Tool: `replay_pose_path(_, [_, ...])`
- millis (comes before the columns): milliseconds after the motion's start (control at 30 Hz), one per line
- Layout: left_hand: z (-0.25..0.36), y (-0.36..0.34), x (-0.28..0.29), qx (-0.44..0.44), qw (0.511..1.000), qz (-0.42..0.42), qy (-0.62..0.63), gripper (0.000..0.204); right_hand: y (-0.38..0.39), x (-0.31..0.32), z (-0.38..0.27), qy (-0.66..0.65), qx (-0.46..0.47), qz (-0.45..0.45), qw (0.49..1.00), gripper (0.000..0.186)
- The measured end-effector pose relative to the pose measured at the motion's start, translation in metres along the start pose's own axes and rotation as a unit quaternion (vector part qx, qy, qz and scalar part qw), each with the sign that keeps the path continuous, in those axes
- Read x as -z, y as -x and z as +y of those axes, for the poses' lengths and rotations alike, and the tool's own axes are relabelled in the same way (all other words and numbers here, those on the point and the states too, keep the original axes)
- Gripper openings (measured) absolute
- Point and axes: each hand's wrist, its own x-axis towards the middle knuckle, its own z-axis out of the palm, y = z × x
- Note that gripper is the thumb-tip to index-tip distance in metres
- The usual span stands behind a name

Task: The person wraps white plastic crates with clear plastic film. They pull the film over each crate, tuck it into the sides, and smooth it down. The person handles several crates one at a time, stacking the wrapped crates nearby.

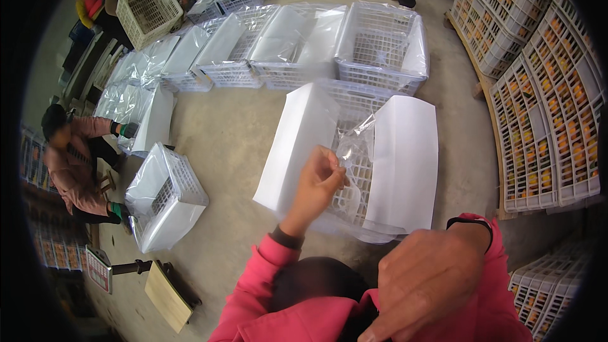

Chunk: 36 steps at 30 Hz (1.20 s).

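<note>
In front of me stands a plastic crate [364, 174] with a grid bottom. One white paper sheet [297, 142] lies over its left side and another white sheet [408, 161] over its right. My left hand [318, 180] is above the crate, thumb and fingers pinched on clear plastic film [356, 152] that hangs into the middle. Close to the camera, past the crate's near right corner, is my right hand [430, 278]. Its fingers are curled, and whatever they may hold is hidden.
Film-lined crates [291, 44] run in a row beyond mine. Stacked crates of orange fruit [538, 114] rise at right on a wooden pallet [472, 57]. At left, a seated person [76, 158] faces a lined crate [166, 196]; a platform scale [168, 294] stands nearer.
</note>
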Motion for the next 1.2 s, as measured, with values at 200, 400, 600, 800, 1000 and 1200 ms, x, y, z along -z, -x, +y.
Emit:
replay_pose_path(200, [0.004, 0.006, -0.005, -0.033, 0.999, 0.005, -0.017, 0.017, 0.026, 0.027, 0.073, 0.273, -0.467, 0.233, 0.808, 0.038])
replay_pose_path(400, [0.005, 0.008, -0.011, -0.052, 0.994, -0.050, -0.086, 0.019, 0.060, 0.015, 0.127, -0.023, -0.471, 0.382, 0.794, 0.030])
replay_pose_path(600, [0.013, 0.009, -0.013, -0.051, 0.979, -0.014, -0.197, 0.021, 0.068, 0.016, 0.131, 0.037, -0.412, 0.368, 0.833, 0.021])
replay_pose_path(800, [0.009, 0.007, -0.017, 0.032, 0.996, -0.063, -0.063, 0.014, 0.061, 0.006, 0.128, -0.087, -0.391, 0.345, 0.849, 0.023])
replay_pose_path(1000, [-0.001, 0.006, -0.008, 0.000, 0.998, -0.046, 0.048, 0.016, 0.065, 0.002, 0.134, -0.143, -0.373, 0.389, 0.830, 0.028])
replay_pose_path(1200, [-0.014, 0.001, 0.038, -0.094, 0.952, 0.262, 0.127, 0.018, 0.100, 0.033, 0.133, 0.046, -0.379, 0.559, 0.736, 0.023])
